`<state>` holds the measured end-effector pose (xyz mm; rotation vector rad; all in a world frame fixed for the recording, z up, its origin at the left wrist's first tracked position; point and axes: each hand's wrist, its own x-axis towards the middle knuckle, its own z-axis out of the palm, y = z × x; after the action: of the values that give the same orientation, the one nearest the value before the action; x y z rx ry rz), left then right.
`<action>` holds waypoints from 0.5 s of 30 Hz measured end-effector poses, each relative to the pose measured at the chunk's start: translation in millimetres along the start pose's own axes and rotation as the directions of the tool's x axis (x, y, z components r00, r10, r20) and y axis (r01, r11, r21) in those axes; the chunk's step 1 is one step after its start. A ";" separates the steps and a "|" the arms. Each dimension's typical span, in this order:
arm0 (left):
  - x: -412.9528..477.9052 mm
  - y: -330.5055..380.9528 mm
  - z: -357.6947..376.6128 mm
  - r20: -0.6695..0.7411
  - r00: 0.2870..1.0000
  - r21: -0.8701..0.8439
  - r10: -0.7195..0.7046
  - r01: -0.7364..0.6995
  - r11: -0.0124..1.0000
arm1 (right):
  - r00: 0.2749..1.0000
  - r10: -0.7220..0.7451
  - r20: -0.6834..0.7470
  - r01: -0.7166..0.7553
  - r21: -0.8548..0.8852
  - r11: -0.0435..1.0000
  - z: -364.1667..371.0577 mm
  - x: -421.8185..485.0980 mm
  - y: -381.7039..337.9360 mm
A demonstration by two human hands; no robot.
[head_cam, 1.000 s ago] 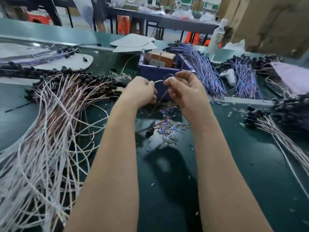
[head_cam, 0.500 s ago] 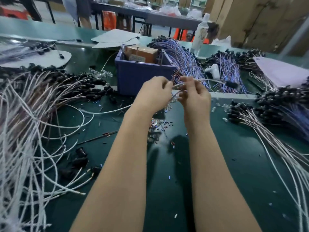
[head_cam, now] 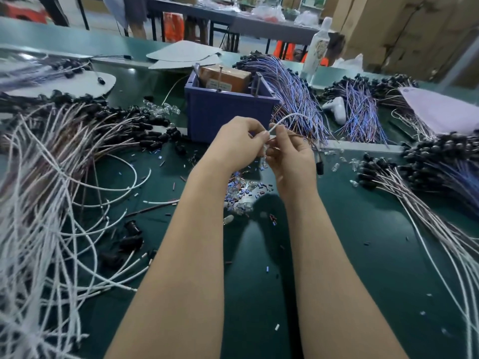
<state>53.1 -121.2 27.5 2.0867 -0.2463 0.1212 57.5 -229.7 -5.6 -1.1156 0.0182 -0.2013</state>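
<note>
One blue plastic bin [head_cam: 228, 117] is standing on the green bench [head_cam: 363, 255], holding one brown cardboard box [head_cam: 225, 77]. One white plastic bottle [head_cam: 317, 47] and two pale fan-shaped card sheets [head_cam: 181, 51] are sitting behind. Two grips, the left grip [head_cam: 241, 143] and the right grip [head_cam: 290, 154], are sharing one thin white cable [head_cam: 287, 117]. The loose white wires [head_cam: 51, 203] are lying too tangled to count.

**Dark green tabletop** [head_cam: 375, 255]: smooth mat with a soft sheen, brightest at the far edge.
**Square blue bin** [head_cam: 228, 117]: moulded plastic, matt.
**Brown box** [head_cam: 228, 75] inside it: plain cardboard with a paper label.
**Heap of white cables** [head_cam: 39, 216]: woven, rough-looking sheath.
**Black end caps** [head_cam: 153, 130] on those cables: glossy plastic.
**Bundle of thin blue and purple wires** [head_cam: 298, 99]: smooth plastic insulation.
**Small clear bulbs** [head_cam: 166, 110]: glass-like, shiny.
**Thin white cable** [head_cam: 285, 117] at centre: smooth-looking matt sheath.
</note>
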 end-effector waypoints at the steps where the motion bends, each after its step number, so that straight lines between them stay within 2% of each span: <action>1: 0.0 -0.1 0.3 0.008 1.000 0.012 -0.004 0.004 1.000 | 1.000 0.000 0.024 0.000 -0.017 1.000 -1.1 0.2 0.4; 5: -0.6 -0.5 -1.2 0.018 1.000 0.025 -0.025 0.025 0.999 | 0.996 -0.043 0.078 0.045 -0.025 0.999 -4.0 0.3 1.2; 7: -1.8 -1.7 -5.2 0.032 0.999 0.048 -0.037 0.035 0.998 | 0.996 -0.086 -0.015 0.085 -0.014 0.996 -5.2 1.1 -1.0; 9: -3.2 -3.7 -11.9 0.043 0.997 0.081 -0.057 0.053 0.995 | 0.983 -0.075 -0.166 0.083 0.042 0.996 -9.0 3.8 -5.6; 11: -3.7 -5.3 -17.6 0.042 0.996 0.113 -0.079 0.073 0.991 | 0.967 -0.050 -0.252 0.076 0.093 0.993 -13.0 5.3 -8.6; 13: -3.1 -5.1 -19.3 0.031 0.996 0.109 -0.089 0.086 0.990 | 0.973 -0.021 -0.231 0.051 0.125 0.991 -12.6 3.9 -8.2; 15: -2.8 -4.1 -17.2 0.023 0.994 0.054 -0.108 0.107 0.993 | 0.989 0.016 -0.145 0.001 0.119 0.993 -8.9 1.9 -5.2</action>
<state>51.6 -104.0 32.2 2.1498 -0.1474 0.0362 57.5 -240.2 -4.7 -0.9806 0.1390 -0.2737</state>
